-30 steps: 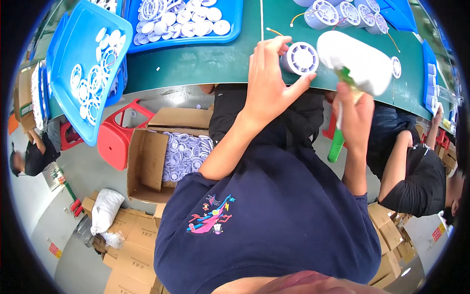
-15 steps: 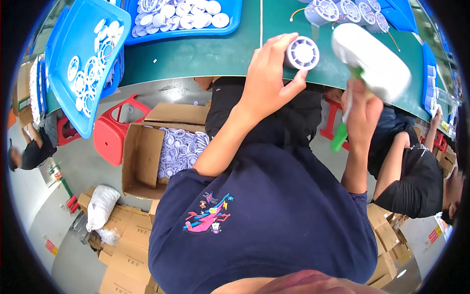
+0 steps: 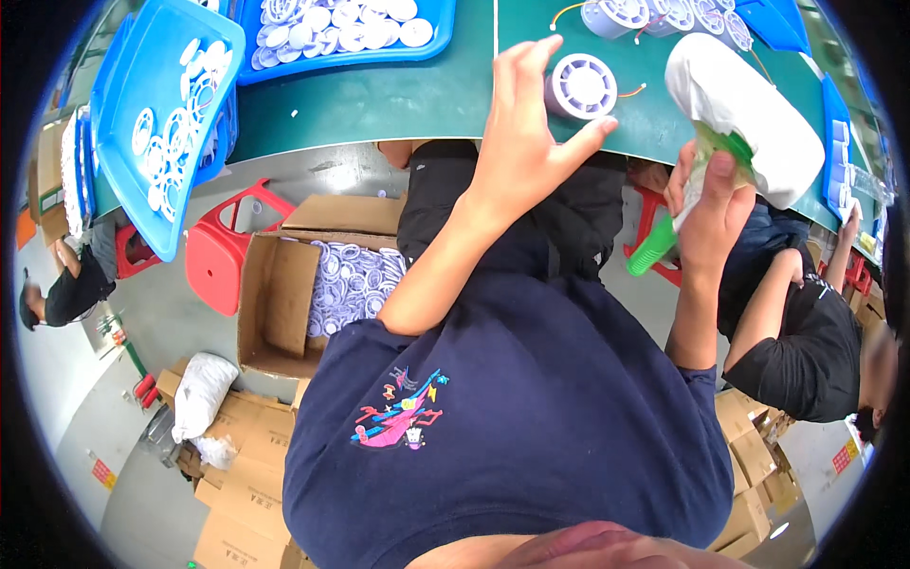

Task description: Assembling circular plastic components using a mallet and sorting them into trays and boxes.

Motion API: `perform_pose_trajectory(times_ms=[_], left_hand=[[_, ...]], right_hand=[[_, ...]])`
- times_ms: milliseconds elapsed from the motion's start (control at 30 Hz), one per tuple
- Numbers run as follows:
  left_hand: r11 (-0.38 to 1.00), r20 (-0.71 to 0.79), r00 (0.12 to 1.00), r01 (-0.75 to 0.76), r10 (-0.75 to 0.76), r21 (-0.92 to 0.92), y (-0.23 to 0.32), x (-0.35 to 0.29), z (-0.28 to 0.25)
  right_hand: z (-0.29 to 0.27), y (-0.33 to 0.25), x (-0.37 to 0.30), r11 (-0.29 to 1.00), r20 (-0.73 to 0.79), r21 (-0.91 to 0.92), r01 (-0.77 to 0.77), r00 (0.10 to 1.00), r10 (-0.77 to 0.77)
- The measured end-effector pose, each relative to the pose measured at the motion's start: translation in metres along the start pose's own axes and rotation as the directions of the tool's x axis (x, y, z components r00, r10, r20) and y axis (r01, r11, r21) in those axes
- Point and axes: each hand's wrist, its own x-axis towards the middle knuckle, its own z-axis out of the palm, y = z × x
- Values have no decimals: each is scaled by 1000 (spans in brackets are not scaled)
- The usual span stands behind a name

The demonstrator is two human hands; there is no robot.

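Near the table's front edge a lilac plastic cylinder stands upright, with a ring-shaped, spoked top and a thin wire at its right side. My left hand is open just left of it, thumb and fingers spread round its near side and apart from it as far as I can see. In my right hand is a mallet with a bulky head wrapped in white and a green handle. The mallet's head is raised to the right of the cylinder.
Several similar cylinders with wires stand at the back right. A blue tray of white discs lies back left, beside a tilted blue tray of rings. Below are a carton of rings and a red stool. A co-worker sits at right.
My left hand has let go of the cylinder and its fingers have spread. The mallet has moved to the right, away from the cylinder. The cylinder's wire now shows.
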Motion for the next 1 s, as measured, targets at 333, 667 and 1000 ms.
perform_pose_trajectory(times_ms=[333,667,1000], left_hand=[[974,158,985,101,-70,-201,-6,10,-9],[875,319,934,285,-161,-392,-14,13,-17],[866,334,924,316,-187,-389,-5,16,-14]], right_hand=[[-6,-10,45,984,211,-125,-127,966,151],[-5,-44,65,971,265,-234,-45,958,108],[-14,-36,63,989,232,-130,-70,968,99]])
